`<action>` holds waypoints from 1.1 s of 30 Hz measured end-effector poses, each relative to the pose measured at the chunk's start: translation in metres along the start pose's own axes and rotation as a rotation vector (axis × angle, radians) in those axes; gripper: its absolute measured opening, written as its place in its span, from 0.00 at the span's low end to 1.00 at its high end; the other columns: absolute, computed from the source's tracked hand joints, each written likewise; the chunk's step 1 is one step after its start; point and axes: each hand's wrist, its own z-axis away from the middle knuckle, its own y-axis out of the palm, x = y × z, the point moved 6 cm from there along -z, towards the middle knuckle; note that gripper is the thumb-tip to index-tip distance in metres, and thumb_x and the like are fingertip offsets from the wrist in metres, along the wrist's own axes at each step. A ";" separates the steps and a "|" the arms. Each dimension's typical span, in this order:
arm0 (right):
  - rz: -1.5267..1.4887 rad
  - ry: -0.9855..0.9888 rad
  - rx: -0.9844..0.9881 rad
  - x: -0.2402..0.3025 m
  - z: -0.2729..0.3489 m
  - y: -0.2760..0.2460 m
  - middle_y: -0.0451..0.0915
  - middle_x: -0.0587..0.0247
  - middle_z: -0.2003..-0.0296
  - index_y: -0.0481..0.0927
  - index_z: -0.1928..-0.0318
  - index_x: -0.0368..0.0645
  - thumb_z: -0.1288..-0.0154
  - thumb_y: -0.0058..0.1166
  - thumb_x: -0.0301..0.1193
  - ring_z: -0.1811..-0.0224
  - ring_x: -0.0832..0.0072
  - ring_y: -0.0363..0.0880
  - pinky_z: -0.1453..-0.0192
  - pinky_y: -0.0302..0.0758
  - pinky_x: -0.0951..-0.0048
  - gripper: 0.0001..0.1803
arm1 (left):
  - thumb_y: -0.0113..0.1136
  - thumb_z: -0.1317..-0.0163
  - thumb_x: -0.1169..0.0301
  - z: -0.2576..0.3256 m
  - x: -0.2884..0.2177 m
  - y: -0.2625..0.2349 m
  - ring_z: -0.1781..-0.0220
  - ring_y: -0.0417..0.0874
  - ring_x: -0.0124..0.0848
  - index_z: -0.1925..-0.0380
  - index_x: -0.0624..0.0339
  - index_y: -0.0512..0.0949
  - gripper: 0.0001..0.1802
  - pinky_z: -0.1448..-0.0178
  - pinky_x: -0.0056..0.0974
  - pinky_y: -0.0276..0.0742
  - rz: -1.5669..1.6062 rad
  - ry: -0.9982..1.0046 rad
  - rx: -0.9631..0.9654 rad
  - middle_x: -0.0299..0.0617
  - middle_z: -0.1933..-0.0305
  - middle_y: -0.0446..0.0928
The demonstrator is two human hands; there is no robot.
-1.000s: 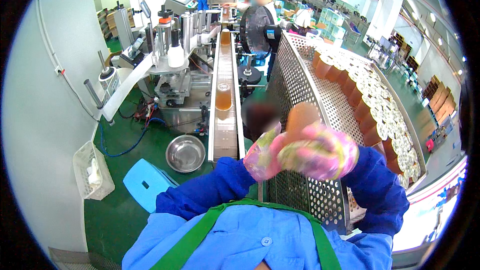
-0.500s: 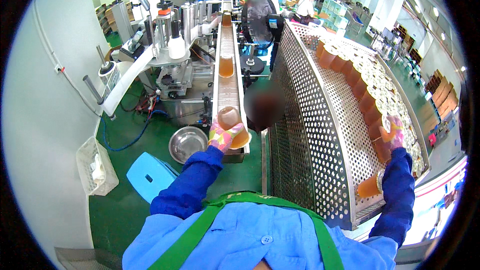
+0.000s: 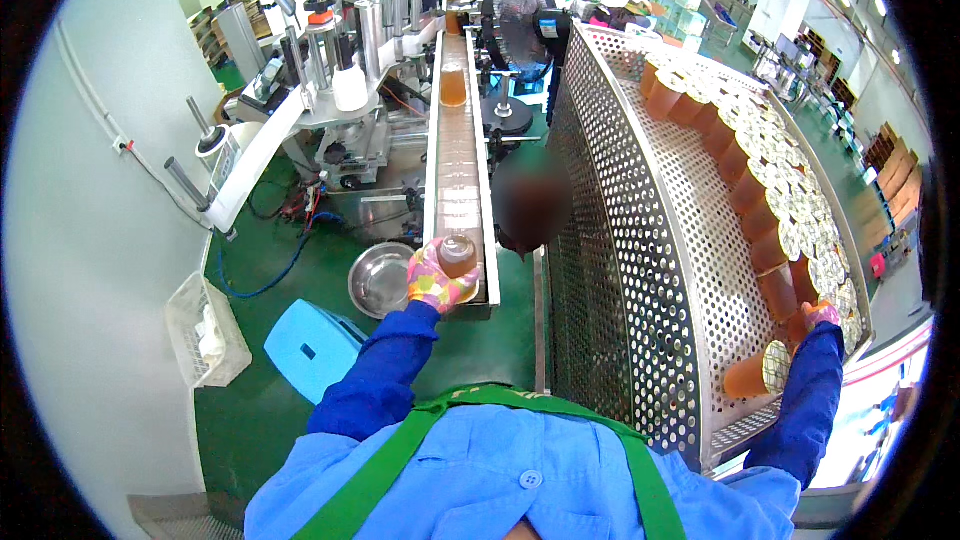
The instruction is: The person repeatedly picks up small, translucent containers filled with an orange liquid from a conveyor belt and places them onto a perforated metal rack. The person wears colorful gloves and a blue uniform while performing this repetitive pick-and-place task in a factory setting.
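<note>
My left hand (image 3: 438, 280), in a patterned pink-and-yellow glove, is closed around an amber-filled jar (image 3: 458, 256) at the near end of a narrow conveyor (image 3: 458, 165). Farther along the belt stands another amber jar (image 3: 454, 89). My right hand (image 3: 820, 314), gloved alike, reaches into a perforated metal tray (image 3: 690, 175) at the right. Its fingers curl at a jar (image 3: 800, 328) by the near end of the packed rows; my hand and sleeve partly hide that jar. Closer to me, a single jar (image 3: 745, 377) with a pale lid lies tilted on its side.
Rows of lidded jars (image 3: 745, 135) fill the tray's far side. A labelling machine (image 3: 345, 120) stands left of the conveyor, a black fan (image 3: 517, 25) right of it. On the floor are a steel bowl (image 3: 380, 282), a blue stool (image 3: 310, 350) and a white basket (image 3: 215, 345).
My right hand has moved nearer to me along the jar rows. Two jars were by my left hand; now one shows in it. The jar on the belt has travelled farther away.
</note>
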 end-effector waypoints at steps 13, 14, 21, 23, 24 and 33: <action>0.038 -0.204 -0.077 0.015 -0.002 0.008 0.81 0.43 0.57 0.80 0.58 0.39 0.62 0.66 0.43 0.54 0.52 0.81 0.49 0.78 0.57 0.29 | 0.73 0.61 0.46 -0.006 -0.017 0.000 0.38 0.70 0.41 0.42 0.56 0.67 0.47 0.27 0.46 0.47 -0.272 0.006 0.030 0.43 0.46 0.74; 0.085 -0.232 -0.108 0.033 0.011 -0.011 0.81 0.43 0.58 0.80 0.59 0.39 0.62 0.65 0.42 0.54 0.52 0.81 0.49 0.78 0.57 0.28 | 0.72 0.60 0.47 -0.004 -0.019 -0.004 0.37 0.70 0.40 0.41 0.56 0.66 0.47 0.26 0.46 0.46 -0.274 -0.015 0.037 0.44 0.44 0.74; -0.136 -0.540 -0.495 0.119 0.111 -0.121 0.78 0.49 0.67 0.79 0.67 0.40 0.56 0.60 0.43 0.61 0.51 0.76 0.58 0.74 0.56 0.20 | 0.76 0.58 0.59 0.002 -0.020 -0.013 0.38 0.70 0.45 0.41 0.60 0.66 0.44 0.33 0.44 0.64 -0.209 0.183 -0.354 0.51 0.42 0.71; -0.299 -0.788 -0.794 0.142 0.149 -0.149 0.77 0.52 0.68 0.77 0.71 0.42 0.56 0.61 0.40 0.62 0.52 0.75 0.58 0.73 0.57 0.16 | 0.75 0.55 0.63 0.005 -0.027 -0.011 0.36 0.69 0.43 0.40 0.61 0.65 0.43 0.33 0.43 0.63 0.050 0.158 -0.356 0.50 0.41 0.70; -0.353 -0.894 -0.935 0.158 0.172 -0.162 0.77 0.52 0.66 0.77 0.71 0.42 0.58 0.63 0.38 0.62 0.52 0.75 0.57 0.73 0.57 0.15 | 0.74 0.54 0.64 0.004 -0.032 -0.009 0.36 0.68 0.42 0.39 0.61 0.64 0.42 0.32 0.43 0.63 0.180 0.146 -0.349 0.50 0.40 0.69; -0.659 -1.708 -1.111 0.265 0.406 -0.226 0.77 0.61 0.53 0.76 0.48 0.53 0.53 0.63 0.36 0.53 0.58 0.77 0.54 0.78 0.60 0.27 | 0.51 0.35 0.48 0.064 -0.243 -0.009 0.36 0.69 0.46 0.35 0.59 0.60 0.35 0.31 0.49 0.62 1.707 -0.051 0.805 0.54 0.36 0.67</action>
